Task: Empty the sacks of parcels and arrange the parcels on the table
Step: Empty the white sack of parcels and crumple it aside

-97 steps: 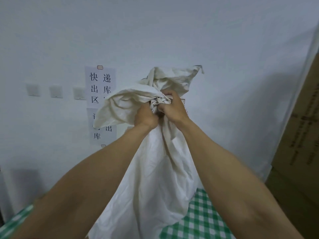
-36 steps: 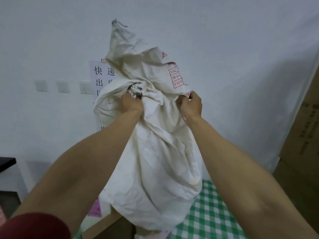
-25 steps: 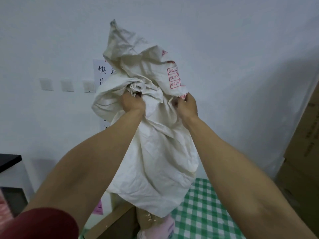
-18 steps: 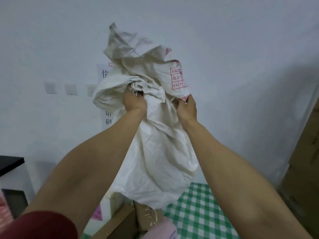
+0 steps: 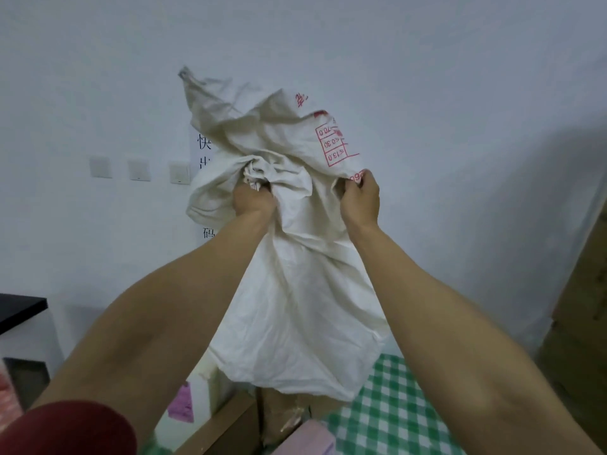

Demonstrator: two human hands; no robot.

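Observation:
I hold a white cloth sack (image 5: 305, 310) with red printing up in front of the wall, its open mouth hanging down over the table. My left hand (image 5: 253, 201) grips a bunched knot of the sack's fabric. My right hand (image 5: 359, 198) grips the fabric near the red print. Below the sack's mouth lie parcels: a brown cardboard box (image 5: 230, 428), a taped brown parcel (image 5: 289, 418) and a pink parcel (image 5: 305, 441). The table wears a green-and-white checked cloth (image 5: 387, 418).
A white wall with paper signs (image 5: 203, 146) and several switches (image 5: 138, 169) stands behind. Large cardboard boxes (image 5: 581, 323) rise at the right edge. A black-topped white cabinet (image 5: 19, 320) sits at the left. A white parcel with a purple label (image 5: 184, 405) lies near the table's left.
The sack went from hanging knot-up to bottom-up with its mouth down. Parcels have dropped out under it, and the sack has lifted a little higher off them.

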